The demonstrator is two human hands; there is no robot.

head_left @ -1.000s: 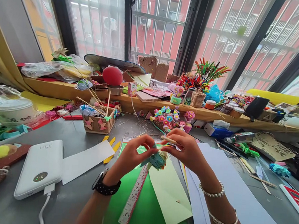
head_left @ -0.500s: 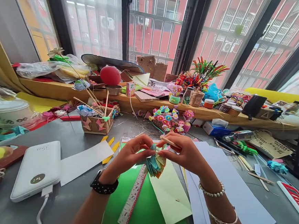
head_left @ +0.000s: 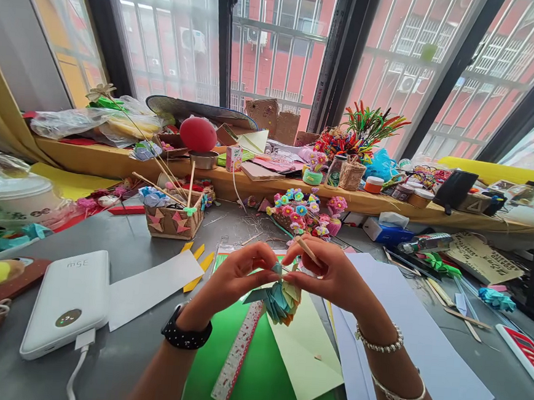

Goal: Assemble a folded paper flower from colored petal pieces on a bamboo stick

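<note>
A cluster of folded paper (head_left: 278,302) in blue, pale yellow and orange hangs between my two hands above the green mat (head_left: 229,382). My left hand (head_left: 237,279) is closed, pinching a blue folded piece at the top of the cluster between thumb and forefinger. On the other side, my right hand (head_left: 329,268) grips a thin wooden stick (head_left: 308,251), while its thumb and fingertip press at the pale yellow part. A thin line shows between the fingertips; what it is, I cannot tell. Below lie a patterned ruler (head_left: 236,361) and a pale green paper sheet (head_left: 305,351).
A white power bank (head_left: 68,301) with a cable lies at left, beside a white paper strip (head_left: 156,290). White sheets (head_left: 417,341) spread at right. Behind stand a decorated box (head_left: 173,220) with sticks and a bunch of small flowers (head_left: 296,210). A calculator (head_left: 525,356) sits far right.
The paper cluster has shifted slightly down and right, and a blue flap now points left from it. The wooden stick in my right hand has tilted more steeply.
</note>
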